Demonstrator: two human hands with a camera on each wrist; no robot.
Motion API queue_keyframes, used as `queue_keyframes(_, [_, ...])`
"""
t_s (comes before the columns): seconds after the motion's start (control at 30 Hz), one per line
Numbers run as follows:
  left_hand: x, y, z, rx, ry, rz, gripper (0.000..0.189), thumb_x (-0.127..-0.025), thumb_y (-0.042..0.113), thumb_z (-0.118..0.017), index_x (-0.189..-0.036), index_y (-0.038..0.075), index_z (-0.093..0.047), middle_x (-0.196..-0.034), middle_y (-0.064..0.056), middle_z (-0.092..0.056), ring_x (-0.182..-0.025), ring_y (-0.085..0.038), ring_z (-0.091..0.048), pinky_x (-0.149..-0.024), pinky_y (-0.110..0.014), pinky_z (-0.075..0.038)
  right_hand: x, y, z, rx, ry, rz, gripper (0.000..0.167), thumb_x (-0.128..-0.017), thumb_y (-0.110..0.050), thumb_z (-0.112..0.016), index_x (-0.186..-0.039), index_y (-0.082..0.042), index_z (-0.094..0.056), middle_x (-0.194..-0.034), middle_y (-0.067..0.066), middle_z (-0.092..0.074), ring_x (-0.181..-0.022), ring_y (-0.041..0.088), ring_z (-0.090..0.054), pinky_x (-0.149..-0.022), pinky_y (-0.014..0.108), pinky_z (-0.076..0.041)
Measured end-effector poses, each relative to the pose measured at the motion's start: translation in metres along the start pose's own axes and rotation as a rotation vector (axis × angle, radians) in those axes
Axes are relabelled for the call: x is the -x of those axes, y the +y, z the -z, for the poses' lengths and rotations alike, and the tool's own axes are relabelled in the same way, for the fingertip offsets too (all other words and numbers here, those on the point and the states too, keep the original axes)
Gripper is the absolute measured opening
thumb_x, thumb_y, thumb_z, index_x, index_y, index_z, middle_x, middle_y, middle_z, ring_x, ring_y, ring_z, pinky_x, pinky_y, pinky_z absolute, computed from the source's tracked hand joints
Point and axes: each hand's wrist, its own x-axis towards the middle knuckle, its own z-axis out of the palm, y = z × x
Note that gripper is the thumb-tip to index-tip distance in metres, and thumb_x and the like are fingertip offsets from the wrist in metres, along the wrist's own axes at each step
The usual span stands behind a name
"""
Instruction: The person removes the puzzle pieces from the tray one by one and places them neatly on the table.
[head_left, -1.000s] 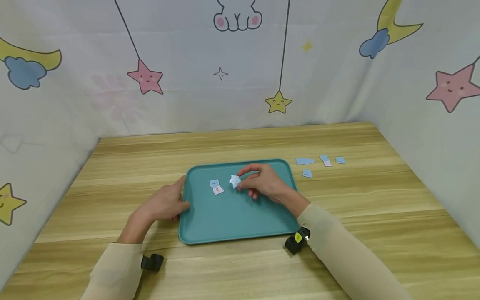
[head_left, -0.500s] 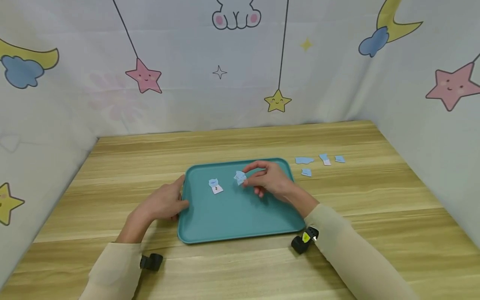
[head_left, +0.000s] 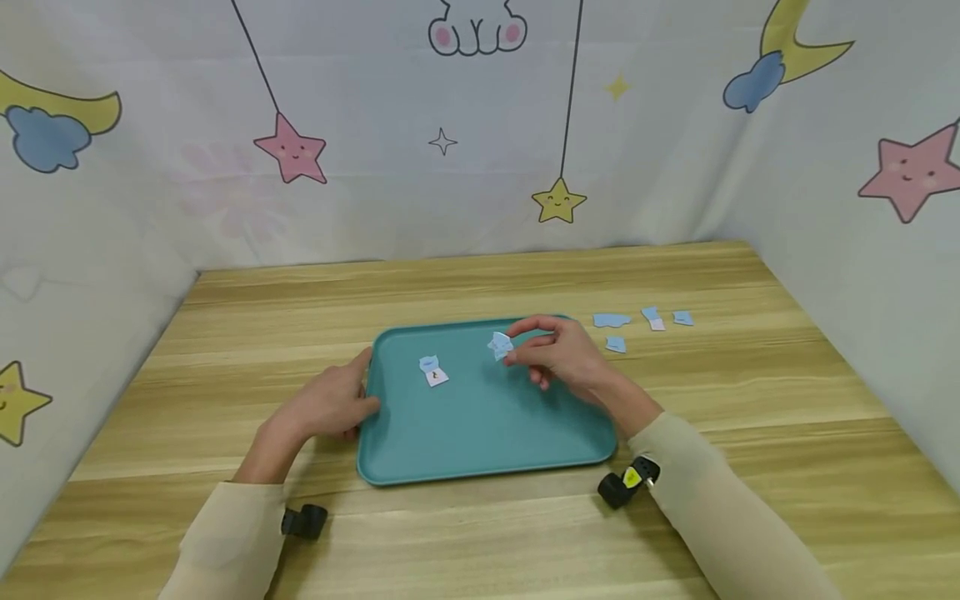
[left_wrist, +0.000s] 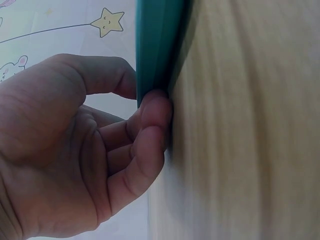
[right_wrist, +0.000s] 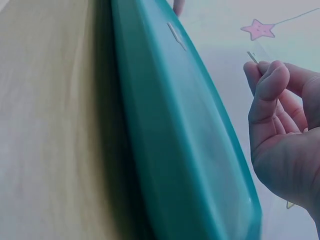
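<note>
My right hand (head_left: 566, 357) pinches a small, flat, light-blue puzzle piece (head_left: 500, 345) between thumb and fingers, above the teal tray (head_left: 480, 433). In the right wrist view the held piece shows edge-on, clear of the tray. At the tray's left rim, my left hand (head_left: 330, 404) holds on, thumb at the upper edge and fingers curled below, as the left wrist view shows. On the tray lies a light-blue and white piece (head_left: 433, 371) with a small dark mark; whether it is one piece or two joined I cannot tell.
Right of the tray on the wooden table (head_left: 750, 400) lie several loose pieces: a long blue one (head_left: 611, 320), a blue-and-white one (head_left: 653, 319) and small blue ones such as this piece (head_left: 616, 344). A printed curtain (head_left: 360, 208) encloses the back and sides.
My right hand has moved right and slightly away with the pinched piece, whose angle has turned. The left hand stays at the tray's rim; the tray has not moved.
</note>
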Motion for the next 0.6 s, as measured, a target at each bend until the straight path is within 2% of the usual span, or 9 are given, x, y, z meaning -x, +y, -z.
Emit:
queue_keyframes(0.3, [0.000, 0.000, 0.001, -0.005, -0.005, 0.002, 0.085, -0.096, 0.010, -0.054, -0.163, -0.015, -0.007, -0.059, -0.004, -0.062, -0.050, -0.015, -0.060, -0.053, -0.032, -0.045, 0.007, 0.001, 0.012, 0.011, 0.026, -0.016, 0.032, -0.094, -0.005, -0.075, -0.125, -0.005, -0.068, -0.091, 0.009, -0.081, -0.047, 0.012, -0.051, -0.049, 0.026, -0.044])
queue_keyframes(0.6, [-0.001, -0.001, 0.000, 0.001, -0.008, 0.004, 0.086, -0.097, 0.010, -0.054, -0.164, -0.014, -0.006, -0.060, -0.004, -0.063, -0.050, -0.015, -0.060, -0.053, -0.032, -0.046, 0.008, 0.005, 0.019, 0.008, 0.044, -0.022, 0.033, -0.092, -0.003, -0.076, -0.124, -0.005, -0.067, -0.087, 0.003, -0.081, -0.047, 0.011, -0.049, -0.048, 0.024, -0.042])
